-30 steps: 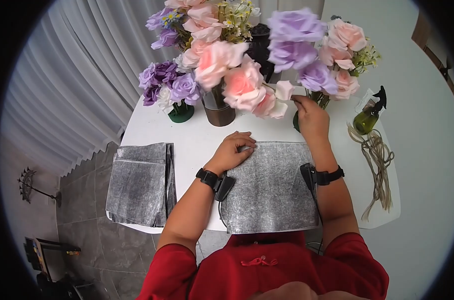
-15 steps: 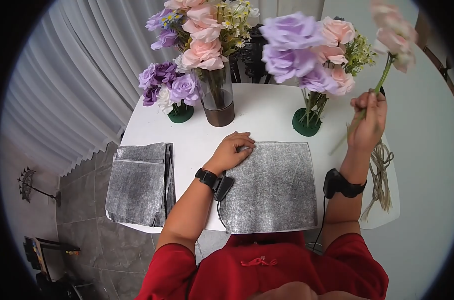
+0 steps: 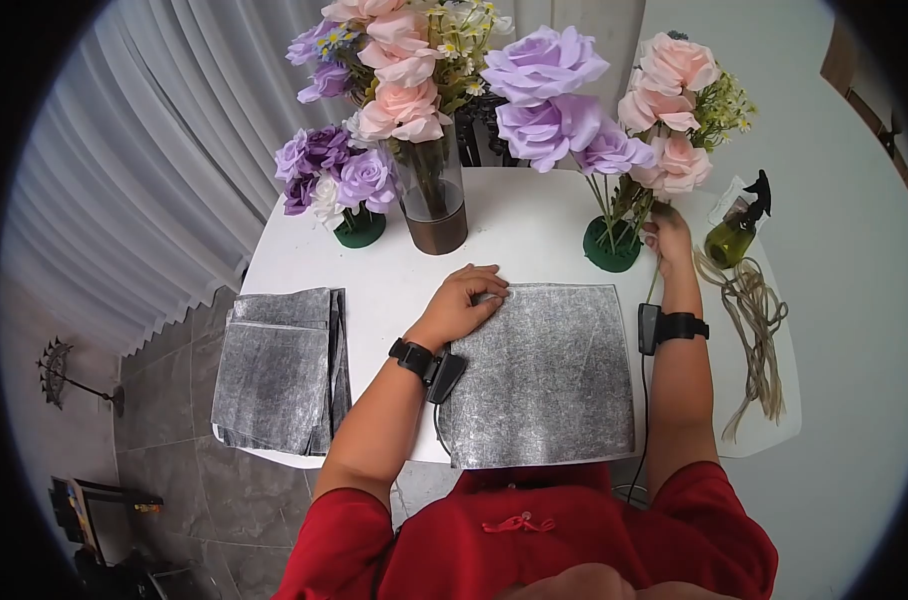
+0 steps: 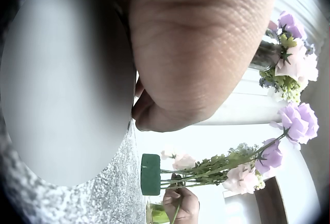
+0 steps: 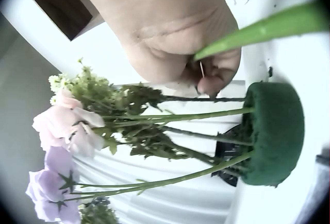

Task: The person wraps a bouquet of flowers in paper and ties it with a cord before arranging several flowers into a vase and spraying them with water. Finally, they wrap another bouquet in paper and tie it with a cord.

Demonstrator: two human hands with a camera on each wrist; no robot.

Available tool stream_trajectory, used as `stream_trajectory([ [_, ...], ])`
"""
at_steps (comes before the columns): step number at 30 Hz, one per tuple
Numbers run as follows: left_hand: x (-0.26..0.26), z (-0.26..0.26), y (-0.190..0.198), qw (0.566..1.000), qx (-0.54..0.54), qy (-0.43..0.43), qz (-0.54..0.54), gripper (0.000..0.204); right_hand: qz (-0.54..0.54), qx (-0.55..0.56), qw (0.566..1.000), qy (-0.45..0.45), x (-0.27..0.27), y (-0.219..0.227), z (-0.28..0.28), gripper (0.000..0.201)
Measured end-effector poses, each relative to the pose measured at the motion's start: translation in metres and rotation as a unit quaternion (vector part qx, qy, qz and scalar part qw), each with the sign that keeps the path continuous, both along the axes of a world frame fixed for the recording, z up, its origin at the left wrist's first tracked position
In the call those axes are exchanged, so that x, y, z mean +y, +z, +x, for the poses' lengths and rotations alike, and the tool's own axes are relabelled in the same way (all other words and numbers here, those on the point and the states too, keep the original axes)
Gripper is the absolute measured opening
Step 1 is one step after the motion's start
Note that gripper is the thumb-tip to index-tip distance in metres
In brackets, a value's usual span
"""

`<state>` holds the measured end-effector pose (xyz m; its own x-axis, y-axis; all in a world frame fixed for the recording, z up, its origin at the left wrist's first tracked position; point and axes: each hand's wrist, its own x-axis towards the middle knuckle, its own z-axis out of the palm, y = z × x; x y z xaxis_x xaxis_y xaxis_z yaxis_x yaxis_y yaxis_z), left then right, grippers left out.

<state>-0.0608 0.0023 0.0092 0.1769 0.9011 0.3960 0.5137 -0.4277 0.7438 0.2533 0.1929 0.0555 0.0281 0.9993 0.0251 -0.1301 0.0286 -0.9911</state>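
Observation:
My left hand (image 3: 461,303) rests flat on the top left corner of a grey flecked sheet (image 3: 549,385). Just right of a green floral foam block (image 3: 611,255), my right hand (image 3: 671,240) grips a green flower stem (image 5: 268,31), whose bare end points back toward the wrist. Low behind the foam, a pale pink rose (image 4: 184,161) shows beside that hand in the left wrist view. Standing in the foam are lilac roses (image 3: 549,130), pink roses (image 3: 679,65) and leafy sprigs with tiny pale blooms (image 3: 726,112).
A tall vase (image 3: 440,228) of mixed flowers and a smaller purple arrangement (image 3: 336,165) stand at the back left. Grey sheets (image 3: 274,375) lie stacked on the left. At right are a green spray bottle (image 3: 731,240) and a bundle of raffia strands (image 3: 754,330).
My right hand first carried the pink rose up to the right, then lowered it beside the foam, its bloom dropping from sight in the head view. The left hand has stayed put.

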Motion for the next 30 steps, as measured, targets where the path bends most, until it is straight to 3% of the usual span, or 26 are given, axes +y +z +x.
stream_trajectory([
  [5,0.000,0.000,0.000,1.000,0.002,0.001,-0.001,0.012,0.012,-0.091,0.995,0.036,-0.002,-0.022,0.001,0.029],
  [12,-0.001,0.001,0.001,1.000,0.002,0.002,-0.006,0.012,0.020,-0.097,0.994,0.055,0.012,-0.037,0.017,0.023],
  [15,-0.001,0.001,0.001,1.000,-0.001,0.004,-0.005,0.012,0.031,-0.017,0.996,0.079,0.006,-0.035,0.025,0.021],
  [18,-0.001,0.001,0.001,1.000,0.004,0.004,0.001,0.012,-0.031,0.088,0.975,0.202,-0.008,-0.023,0.039,0.020],
  [24,-0.001,0.001,0.001,1.000,0.004,0.005,-0.007,0.012,-0.078,0.064,0.956,0.277,-0.005,-0.030,0.049,0.021],
  [28,-0.002,0.002,0.003,1.000,0.005,0.004,-0.006,0.012,-0.058,0.096,0.977,0.183,0.003,-0.034,0.039,0.021],
  [30,-0.002,0.002,0.004,1.000,0.010,0.006,-0.002,0.012,0.056,0.075,0.994,0.048,0.009,-0.034,0.035,0.023],
])
